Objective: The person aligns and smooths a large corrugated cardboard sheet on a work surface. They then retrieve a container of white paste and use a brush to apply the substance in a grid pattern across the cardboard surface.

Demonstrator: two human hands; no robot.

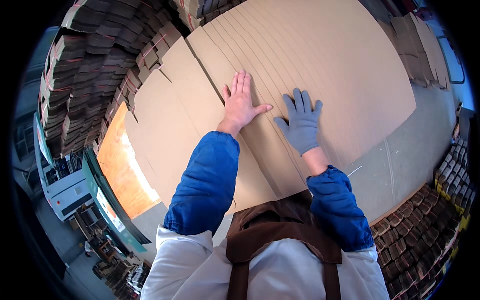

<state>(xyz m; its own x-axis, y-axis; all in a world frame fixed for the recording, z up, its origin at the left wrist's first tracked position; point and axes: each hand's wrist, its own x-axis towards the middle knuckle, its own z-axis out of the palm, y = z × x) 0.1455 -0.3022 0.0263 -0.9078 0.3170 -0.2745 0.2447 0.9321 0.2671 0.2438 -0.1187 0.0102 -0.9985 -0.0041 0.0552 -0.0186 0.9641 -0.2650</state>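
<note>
A fanned stack of large flat brown cardboard sheets (pixel 320 60) lies in front of me, their edges stepped one over another. My bare left hand (pixel 241 102) lies flat on the sheets, fingers spread. Just to its right, my right hand (pixel 301 125), in a grey glove, presses flat on the same sheets with fingers apart. Neither hand grips anything. Blue padded sleeves cover both forearms, over a white coat and brown apron straps.
More flat cardboard blanks (pixel 165 125) lie to the left over an orange board (pixel 122 170). Tall bundles of strapped folded cartons (pixel 95 65) stand at the left and lower right (pixel 430 225). Grey floor (pixel 400 155) shows at the right. A green-edged machine (pixel 100 200) sits lower left.
</note>
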